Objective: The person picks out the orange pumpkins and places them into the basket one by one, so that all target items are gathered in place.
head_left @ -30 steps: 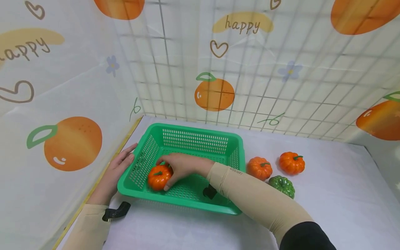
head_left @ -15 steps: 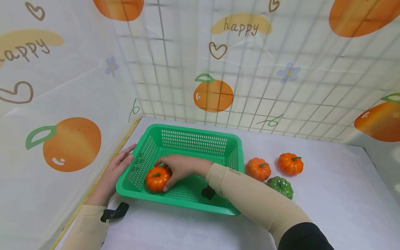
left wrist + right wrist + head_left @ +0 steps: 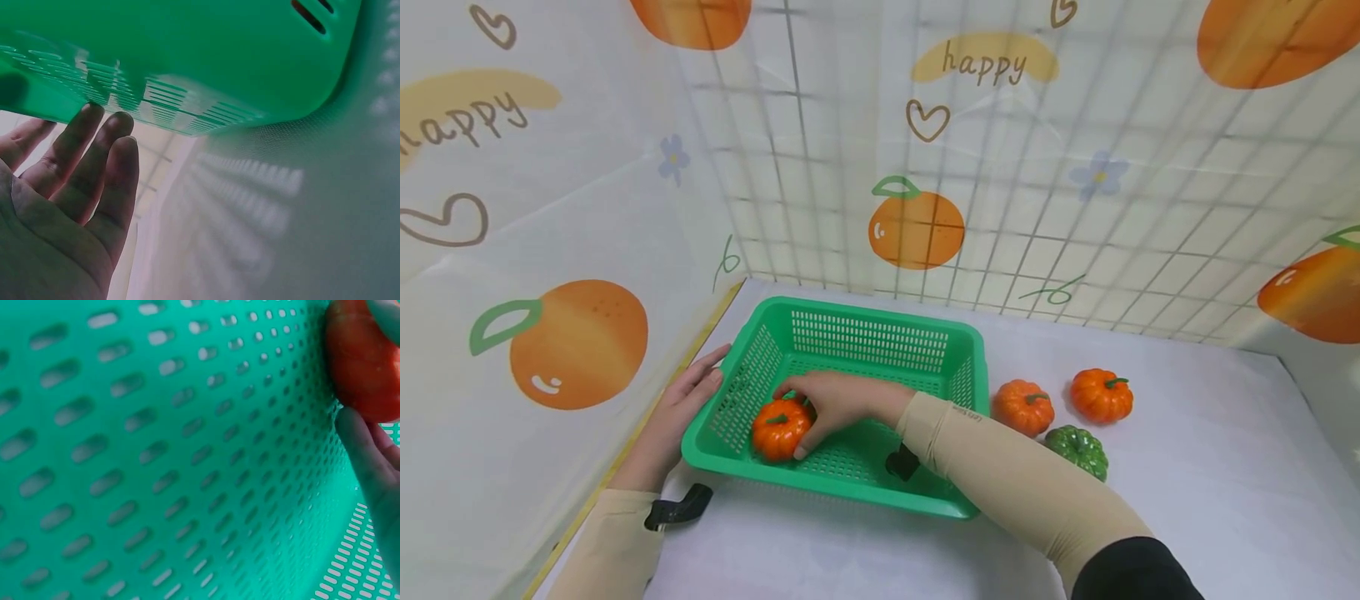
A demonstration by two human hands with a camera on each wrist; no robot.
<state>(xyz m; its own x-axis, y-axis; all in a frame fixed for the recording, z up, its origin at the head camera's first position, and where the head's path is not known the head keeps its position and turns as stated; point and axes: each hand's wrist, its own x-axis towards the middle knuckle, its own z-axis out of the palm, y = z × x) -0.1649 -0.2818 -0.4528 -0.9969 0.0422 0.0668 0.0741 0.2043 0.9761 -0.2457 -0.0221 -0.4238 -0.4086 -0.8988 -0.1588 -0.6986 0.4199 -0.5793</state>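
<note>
Inside the green plastic basket (image 3: 820, 487), my right hand (image 3: 838, 398) grips a small orange toy pumpkin (image 3: 778, 435) with a green stem, near the left end. Thumb and fingers reach round its right side. The right wrist view catches the pumpkin (image 3: 359, 365) close to the perforated wall, with the thumb (image 3: 362, 447) against it. My left hand (image 3: 676, 408) rests on the outside of the basket's left wall, fingers extended. From the left wrist, those fingertips (image 3: 122, 125) lie along the slotted side, palm facing the basket.
Right of the basket lie two more orange pumpkins (image 3: 1024, 407) (image 3: 1101, 396) and a green one (image 3: 1077, 451), partly behind the right sleeve (image 3: 1022, 467). A printed sheet over a wire grid (image 3: 1000, 183) stands behind the white table (image 3: 1210, 467); another printed wall (image 3: 565, 250) rises at left.
The pumpkin has shifted very slightly left and down in the basket, still in the right hand's grip. Both hands hold nearly the same places; the head view sways a little.
</note>
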